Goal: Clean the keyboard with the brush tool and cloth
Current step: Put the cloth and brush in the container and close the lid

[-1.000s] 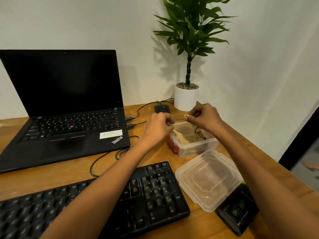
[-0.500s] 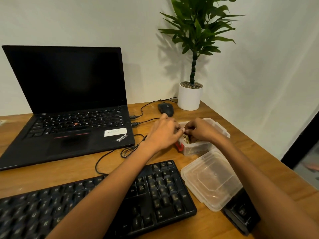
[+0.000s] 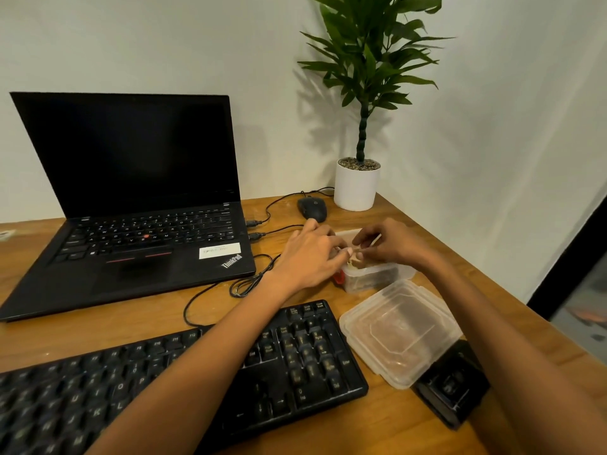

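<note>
As left forearm (image 3: 210, 349) crosses keyboard (image 3: 312, 356), lid (image 3: 399, 330) beside

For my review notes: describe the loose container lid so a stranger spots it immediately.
Start at the black standalone keyboard nearest the camera. Just past its right end lies the squarish clear plastic lid. Unlike the open tub behind it, where the left hand and right hand work, it is empty, with no hand on it.

A black full-size keyboard (image 3: 312, 356) lies flat, keys up, on the wooden desk (image 3: 98, 326), spanning the frame's lower left to centre.
</note>
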Motion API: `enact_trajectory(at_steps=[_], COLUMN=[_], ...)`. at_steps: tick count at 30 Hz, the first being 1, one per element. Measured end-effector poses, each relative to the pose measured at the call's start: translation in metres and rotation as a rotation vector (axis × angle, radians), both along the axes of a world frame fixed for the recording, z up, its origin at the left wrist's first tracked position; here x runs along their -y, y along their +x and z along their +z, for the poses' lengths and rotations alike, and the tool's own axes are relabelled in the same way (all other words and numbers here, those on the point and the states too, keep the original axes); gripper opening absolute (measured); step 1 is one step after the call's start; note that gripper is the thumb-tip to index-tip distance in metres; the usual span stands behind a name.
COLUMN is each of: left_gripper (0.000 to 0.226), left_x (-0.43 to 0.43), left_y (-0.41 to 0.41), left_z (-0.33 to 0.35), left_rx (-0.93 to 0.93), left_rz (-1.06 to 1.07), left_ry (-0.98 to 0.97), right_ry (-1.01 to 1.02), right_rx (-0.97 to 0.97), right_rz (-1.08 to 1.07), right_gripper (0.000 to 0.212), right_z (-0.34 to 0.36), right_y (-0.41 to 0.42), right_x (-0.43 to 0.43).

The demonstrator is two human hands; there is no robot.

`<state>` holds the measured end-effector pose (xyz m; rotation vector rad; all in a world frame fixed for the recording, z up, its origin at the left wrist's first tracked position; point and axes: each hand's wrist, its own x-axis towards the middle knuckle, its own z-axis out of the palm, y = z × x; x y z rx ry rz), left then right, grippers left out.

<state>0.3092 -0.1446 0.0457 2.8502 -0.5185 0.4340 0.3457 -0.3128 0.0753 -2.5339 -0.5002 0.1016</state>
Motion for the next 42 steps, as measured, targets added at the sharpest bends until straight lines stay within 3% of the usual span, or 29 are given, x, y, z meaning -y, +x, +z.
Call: enact_trajectory(at_steps=[13, 27, 42], left_gripper=[0.047, 0.076, 0.070], left_x=[0.033, 0.089, 0.096], left_y=[-0.079, -0.159, -0.162], left_z=[-0.002, -0.029, -0.025], left_rx=[0.087, -0.038, -0.129], left_rz=[-0.080, -0.179, -0.147], left_ry=[-0.137, -0.122, -0.150], right_ry=[0.345, 0.239, 0.322], right_rx=[0.193, 0.149, 0.109], right_rz=[-0.113, -0.243, -0.287], right_gripper=[0.018, 0.009, 0.019], right_z=[0.009, -0.035, -0.053], right_y=[-0.070, -0.146, -0.158], right_x=[0.058, 0.115, 0.117])
